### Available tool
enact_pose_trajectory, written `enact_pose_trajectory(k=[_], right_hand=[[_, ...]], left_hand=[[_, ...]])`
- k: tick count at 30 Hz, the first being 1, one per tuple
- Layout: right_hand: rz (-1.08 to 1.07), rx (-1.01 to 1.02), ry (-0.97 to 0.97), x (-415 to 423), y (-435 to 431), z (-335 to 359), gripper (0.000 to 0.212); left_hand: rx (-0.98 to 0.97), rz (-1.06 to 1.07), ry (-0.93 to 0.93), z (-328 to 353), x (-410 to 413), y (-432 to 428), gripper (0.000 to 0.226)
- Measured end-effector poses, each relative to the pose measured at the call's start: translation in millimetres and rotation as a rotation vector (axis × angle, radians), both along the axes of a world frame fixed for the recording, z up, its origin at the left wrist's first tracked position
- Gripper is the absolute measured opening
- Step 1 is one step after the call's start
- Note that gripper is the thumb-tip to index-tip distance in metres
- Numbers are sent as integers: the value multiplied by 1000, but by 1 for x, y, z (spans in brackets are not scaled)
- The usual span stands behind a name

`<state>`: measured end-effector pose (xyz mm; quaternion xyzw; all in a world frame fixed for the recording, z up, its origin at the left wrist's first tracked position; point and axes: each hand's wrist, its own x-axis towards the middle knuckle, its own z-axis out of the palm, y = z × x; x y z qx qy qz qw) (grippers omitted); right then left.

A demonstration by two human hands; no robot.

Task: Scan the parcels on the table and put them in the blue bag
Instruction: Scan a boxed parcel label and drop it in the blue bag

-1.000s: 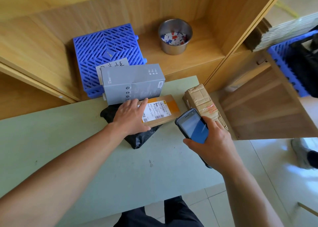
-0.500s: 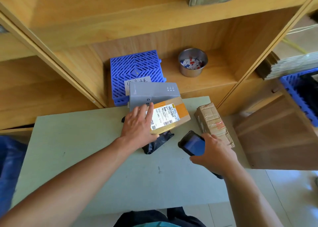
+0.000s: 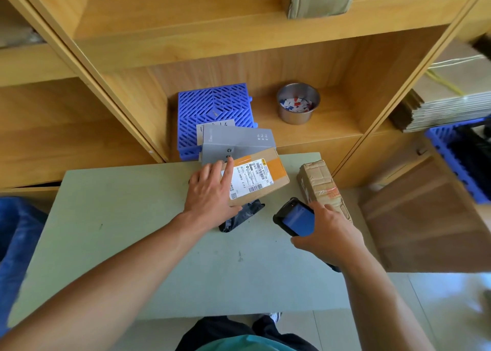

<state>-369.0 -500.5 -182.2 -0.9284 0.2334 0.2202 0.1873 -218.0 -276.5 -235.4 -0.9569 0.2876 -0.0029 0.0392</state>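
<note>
A brown cardboard parcel (image 3: 268, 175) with a white barcode label lies tilted on a black plastic parcel (image 3: 240, 215) near the far edge of the pale green table (image 3: 127, 228). My left hand (image 3: 210, 191) grips the brown parcel's left end, fingers over its top. Behind it leans a grey box (image 3: 236, 143). A taped brown parcel (image 3: 318, 186) lies at the table's right edge. My right hand (image 3: 329, 231) holds a black handheld scanner (image 3: 295, 217) with a blue screen, just right of the black parcel. The blue bag (image 3: 16, 244) shows at the left edge.
Wooden shelves stand behind the table. On the shelf rest a blue plastic grid panel (image 3: 212, 108) and a metal cup (image 3: 298, 103) of paper scraps. A wooden stool (image 3: 425, 212) and a blue crate (image 3: 459, 154) are at the right. Stacked flat cardboard (image 3: 446, 106) lies above the crate.
The camera has tilted up and back, showing more shelf and the blue bag. My left hand has closed further over the brown parcel and tilted it. The scanner has dropped lower.
</note>
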Motion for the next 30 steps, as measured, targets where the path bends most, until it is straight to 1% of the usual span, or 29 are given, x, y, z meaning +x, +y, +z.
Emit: enact_pose_trajectory(k=[8, 13, 18, 21, 23, 25, 30], right_hand=[[-14, 30, 12, -13, 1, -5, 84], [-21, 26, -9, -17, 2, 0, 91], [-50, -10, -76, -15, 17, 12, 89], [-65, -17, -110, -10, 39, 21, 86], [-57, -9, -133, -6, 56, 25, 90], [-48, 7, -169, 1, 79, 28, 94], [16, 43, -263, 21, 155, 39, 90]], left_hand=[[6, -10, 10, -3, -9, 0, 132], [-27, -1, 0, -10, -15, -4, 131], [-109, 11, -4, -7, -23, 9, 129], [-128, 35, -4, -3, -25, 36, 129], [-147, 59, 2, -2, -25, 56, 129], [-155, 93, -9, 1, -25, 84, 129], [-175, 211, -26, 9, -33, 172, 127]])
